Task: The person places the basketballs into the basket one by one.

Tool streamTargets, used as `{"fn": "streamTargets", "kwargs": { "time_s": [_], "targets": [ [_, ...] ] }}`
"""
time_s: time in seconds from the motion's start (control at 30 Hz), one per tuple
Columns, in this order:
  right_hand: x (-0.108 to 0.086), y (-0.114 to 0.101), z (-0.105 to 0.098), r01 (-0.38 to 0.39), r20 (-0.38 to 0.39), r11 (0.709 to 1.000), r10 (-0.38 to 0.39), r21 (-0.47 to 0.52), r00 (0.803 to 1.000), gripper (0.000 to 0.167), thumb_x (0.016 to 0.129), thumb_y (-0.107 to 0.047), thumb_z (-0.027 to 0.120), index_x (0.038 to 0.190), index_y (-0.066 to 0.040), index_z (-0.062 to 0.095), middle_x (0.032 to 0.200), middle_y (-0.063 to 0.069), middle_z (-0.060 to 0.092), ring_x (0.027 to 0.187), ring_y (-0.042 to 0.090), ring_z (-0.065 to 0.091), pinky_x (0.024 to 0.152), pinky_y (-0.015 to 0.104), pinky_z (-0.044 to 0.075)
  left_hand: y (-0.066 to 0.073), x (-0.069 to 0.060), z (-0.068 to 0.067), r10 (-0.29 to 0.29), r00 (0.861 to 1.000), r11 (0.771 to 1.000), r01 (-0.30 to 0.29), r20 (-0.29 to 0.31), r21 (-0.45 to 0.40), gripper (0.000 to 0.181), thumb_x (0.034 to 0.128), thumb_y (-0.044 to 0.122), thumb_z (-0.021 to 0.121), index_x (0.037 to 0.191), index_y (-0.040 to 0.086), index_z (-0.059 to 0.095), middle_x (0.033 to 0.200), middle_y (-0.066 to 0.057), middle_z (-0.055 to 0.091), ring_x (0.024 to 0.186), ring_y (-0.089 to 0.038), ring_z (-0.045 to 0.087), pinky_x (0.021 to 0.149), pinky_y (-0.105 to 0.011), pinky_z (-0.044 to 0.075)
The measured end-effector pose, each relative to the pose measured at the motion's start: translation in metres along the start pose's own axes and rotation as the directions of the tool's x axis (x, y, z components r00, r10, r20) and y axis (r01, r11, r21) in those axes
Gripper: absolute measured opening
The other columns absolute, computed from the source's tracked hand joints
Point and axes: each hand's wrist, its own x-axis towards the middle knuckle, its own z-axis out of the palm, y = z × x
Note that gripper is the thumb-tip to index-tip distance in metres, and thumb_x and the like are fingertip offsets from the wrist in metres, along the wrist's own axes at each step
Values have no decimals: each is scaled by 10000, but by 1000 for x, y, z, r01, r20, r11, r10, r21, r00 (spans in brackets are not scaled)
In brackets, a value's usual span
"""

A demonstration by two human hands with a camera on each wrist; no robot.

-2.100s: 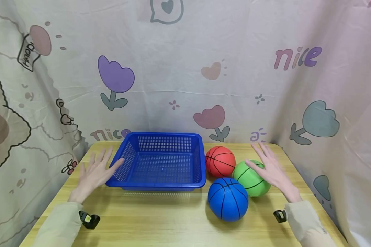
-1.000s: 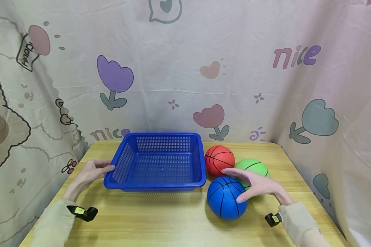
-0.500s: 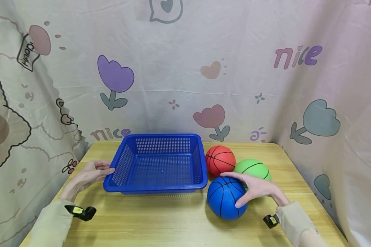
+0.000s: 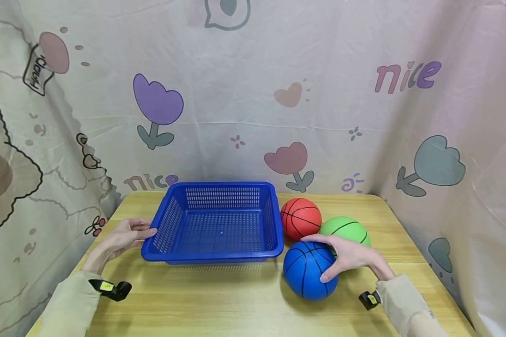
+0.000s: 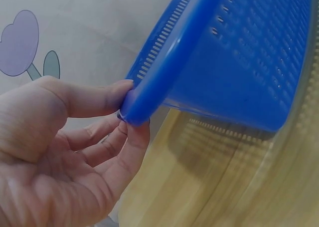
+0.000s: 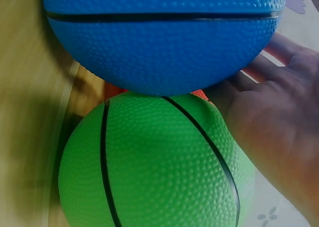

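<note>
My left hand (image 4: 124,238) pinches the left rim of a blue plastic basket (image 4: 219,256), thumb on top and fingers beneath, as the left wrist view shows up close. The basket has slotted walls and nothing inside. On the right, my right hand (image 4: 350,255) curves over the upper right side of a blue toy basketball (image 4: 308,276) and grips it, thumb toward me. Just behind that ball sit a green basketball (image 6: 159,162), partly hidden by the hand, and a red basketball (image 4: 300,219) beside the basket's right wall. All have black seam lines.
Everything stands on a light wooden table (image 4: 211,304). A pale patterned curtain (image 4: 219,93) hangs close behind it and along both sides.
Both hands came down from hovering open: the left took the basket's rim, the right took hold of the blue basketball. The basket's front shifted slightly toward me; over the last half second almost nothing moved.
</note>
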Motion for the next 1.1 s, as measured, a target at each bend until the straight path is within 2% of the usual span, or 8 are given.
{"fn": "streamTargets", "kwargs": {
  "time_s": [0.3,0.57,0.7,0.87,1.03,1.1],
  "targets": [
    [0,0,-3,40,-34,999,-39,30,999,820,752,-309,878,1459,-160,493,1405,113,566,1244,305,512,905,311,539,1,-1,0,-6,1000,1000,6,-3,15,711,1027,161,574,1474,-229,184,1486,-444,289,1046,-55,622,913,-300,587],
    [-1,-7,-22,161,-70,984,-155,81,985,791,746,-194,859,1456,-184,510,1431,62,584,1265,104,535,963,323,539,2,1,0,-6,1000,1000,6,12,15,706,1029,147,564,1473,-237,172,1489,-449,283,1085,-106,626,932,-326,584],
    [1,-13,-31,191,-41,967,-186,170,982,784,764,-140,826,1471,-168,489,1454,42,557,1269,119,546,976,341,542,3,1,0,-4,1000,1000,3,20,25,700,1029,146,561,1468,-240,176,1475,-445,304,1102,-127,620,947,-357,581],
    [9,-21,-42,233,12,918,-250,323,968,799,777,-54,764,1503,-79,430,1489,5,514,1287,167,541,970,414,560,4,0,0,-3,1000,999,3,19,34,695,1023,148,570,1461,-240,195,1452,-430,338,1083,-122,620,946,-384,582],
    [23,-33,-52,257,-19,893,-270,369,963,797,794,-58,750,1515,-56,410,1527,8,480,1333,194,506,1001,456,542,6,-1,-1,-6,1000,998,5,18,55,691,1021,153,573,1455,-240,207,1432,-422,358,1071,-123,619,936,-385,586],
    [31,-37,-55,259,-49,896,-259,362,965,783,808,-82,757,1515,-69,419,1539,31,475,1337,214,508,1010,458,535,6,-1,-1,-4,1000,998,3,20,59,678,1019,150,575,1447,-239,222,1402,-404,390,1041,-109,621,923,-377,590]
  ]
}}
